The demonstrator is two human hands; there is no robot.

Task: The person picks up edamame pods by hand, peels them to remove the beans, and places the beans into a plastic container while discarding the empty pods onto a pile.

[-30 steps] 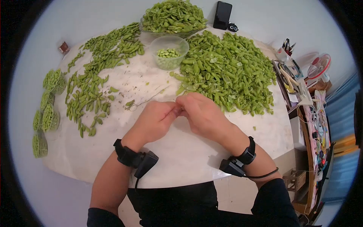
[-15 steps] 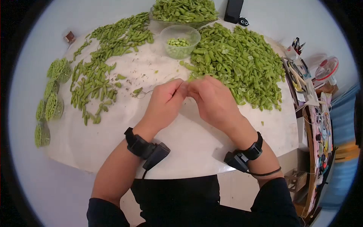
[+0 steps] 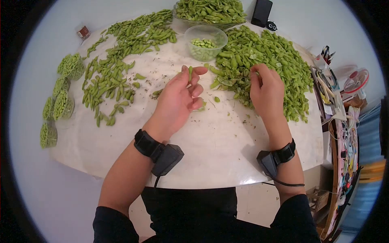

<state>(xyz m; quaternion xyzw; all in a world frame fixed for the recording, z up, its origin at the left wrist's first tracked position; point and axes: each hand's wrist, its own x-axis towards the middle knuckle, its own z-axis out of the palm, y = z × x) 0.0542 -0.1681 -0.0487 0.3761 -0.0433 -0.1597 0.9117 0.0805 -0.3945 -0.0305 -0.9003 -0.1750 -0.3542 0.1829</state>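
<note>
My left hand (image 3: 178, 95) is turned partly palm up, its thumb and index finger pinching a small green edamame pod (image 3: 190, 73). The other fingers of that hand are loosely curled. My right hand (image 3: 268, 87) is held apart from it, at the front of the heap of opened pod shells (image 3: 263, 56). Its fingertips are pressed together in a pinch, and what they hold, if anything, is hidden. Just beyond my left hand stands a clear plastic bowl (image 3: 206, 37) with shelled green beans (image 3: 204, 43) in it. A loose bean (image 3: 217, 99) lies on the table between my hands.
Unopened edamame pods (image 3: 107, 85) are spread on the left of the pale table (image 3: 210, 154). Several clear containers of beans (image 3: 64, 105) line the left edge. At the back are a heaped glass bowl (image 3: 210, 11) and a phone (image 3: 261, 13); tools and a small fan (image 3: 356, 79) crowd the right.
My hands were together at the table's middle and are now apart. The right moved to the shell heap; the left turned palm up with a pod showing. The view shifted slightly.
</note>
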